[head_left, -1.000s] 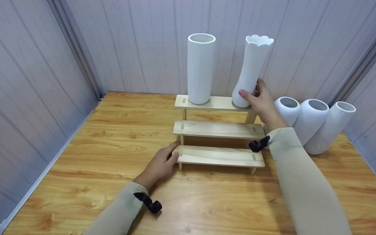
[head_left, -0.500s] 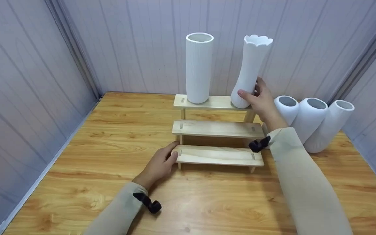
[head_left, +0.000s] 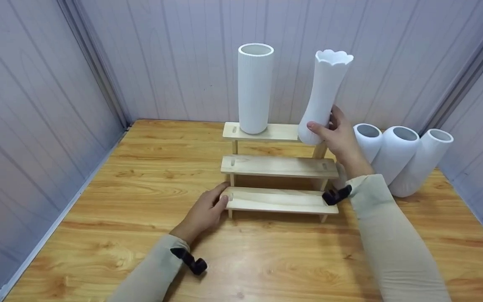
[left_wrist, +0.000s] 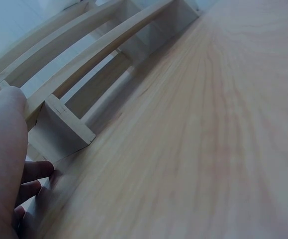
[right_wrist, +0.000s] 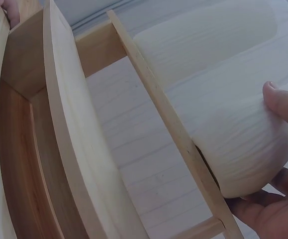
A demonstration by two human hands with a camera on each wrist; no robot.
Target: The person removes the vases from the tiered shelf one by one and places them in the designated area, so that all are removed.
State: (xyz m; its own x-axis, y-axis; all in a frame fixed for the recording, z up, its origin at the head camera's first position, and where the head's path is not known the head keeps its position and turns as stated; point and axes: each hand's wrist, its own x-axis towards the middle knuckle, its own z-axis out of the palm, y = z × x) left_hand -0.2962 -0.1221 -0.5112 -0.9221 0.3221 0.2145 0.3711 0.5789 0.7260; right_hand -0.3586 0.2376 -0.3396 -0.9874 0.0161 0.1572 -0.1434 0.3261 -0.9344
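My right hand [head_left: 340, 136] grips a white vase with a scalloped rim [head_left: 327, 90] around its lower body. The vase tilts a little to the right, its base overlapping the front edge of the top shelf at the right end of a three-tier wooden stand [head_left: 279, 166]. In the right wrist view, the thumb lies along one side of this vase [right_wrist: 238, 149] and the fingers curl round its base. My left hand [head_left: 203, 212] holds the left end of the lowest shelf, thumb at the board and fingers behind. A tall ribbed white vase [head_left: 255, 90] stands upright on the top shelf's left.
Several more white vases [head_left: 419, 163] stand grouped on the wooden table [head_left: 149, 176], right of the stand and close beside my right forearm. A panelled wall [head_left: 183, 63] rises behind the table, with side walls to the left and right.
My right hand and the scalloped vase have come slightly down and nearer, so the base now overlaps the shelf's front edge. The left hand stays in place on the stand.
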